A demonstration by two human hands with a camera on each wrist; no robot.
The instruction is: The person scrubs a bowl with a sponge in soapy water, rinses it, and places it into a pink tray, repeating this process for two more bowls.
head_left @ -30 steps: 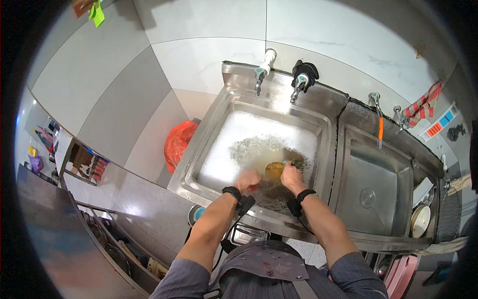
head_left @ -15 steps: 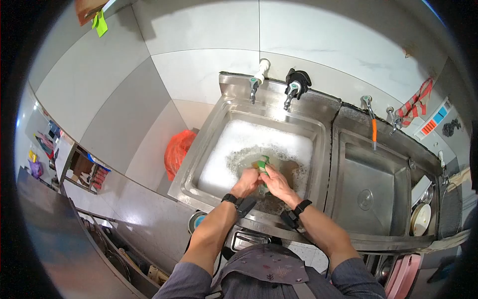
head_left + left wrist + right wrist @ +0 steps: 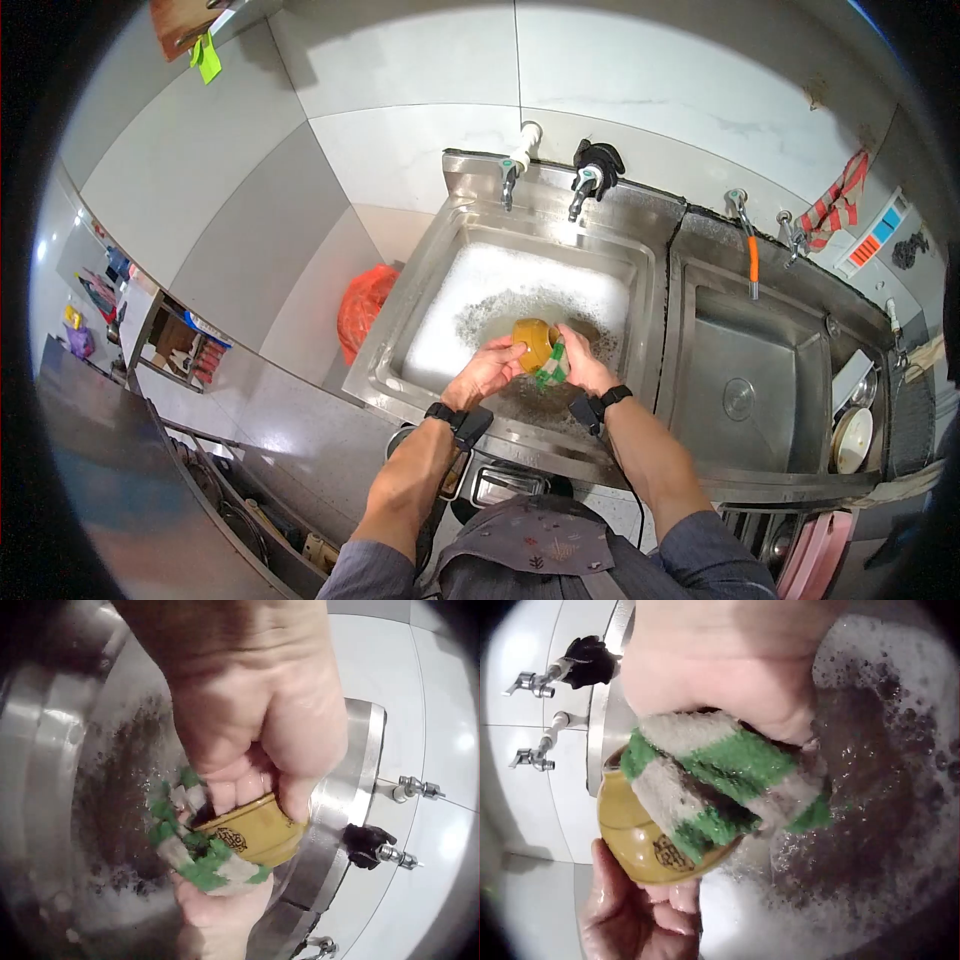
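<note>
A yellow bowl (image 3: 532,340) with a black printed mark is held over the soapy water. My left hand (image 3: 487,370) grips it by the rim; in the left wrist view the fingers reach inside and the thumb lies along the outer wall. My right hand (image 3: 585,365) holds a wet green-and-white striped cloth (image 3: 735,772) against the bowl. Folds of the cloth cover part of the rim and wall in the right wrist view, and most right-hand fingers are hidden behind it. Both hands are inside the steel sink (image 3: 392,325).
White foam (image 3: 465,280) floats around a darker patch of water. Two taps stand behind, one with a black glove-like wrap (image 3: 598,160). On the right is a second basin (image 3: 740,345) with dishes (image 3: 853,440) at its side. A red bag (image 3: 365,310) sits left of the sink.
The bowl has come up from the water and shows more fully between my hands. My left hand has shifted onto its rim, while the cloth in my right hand has moved down and slightly right.
</note>
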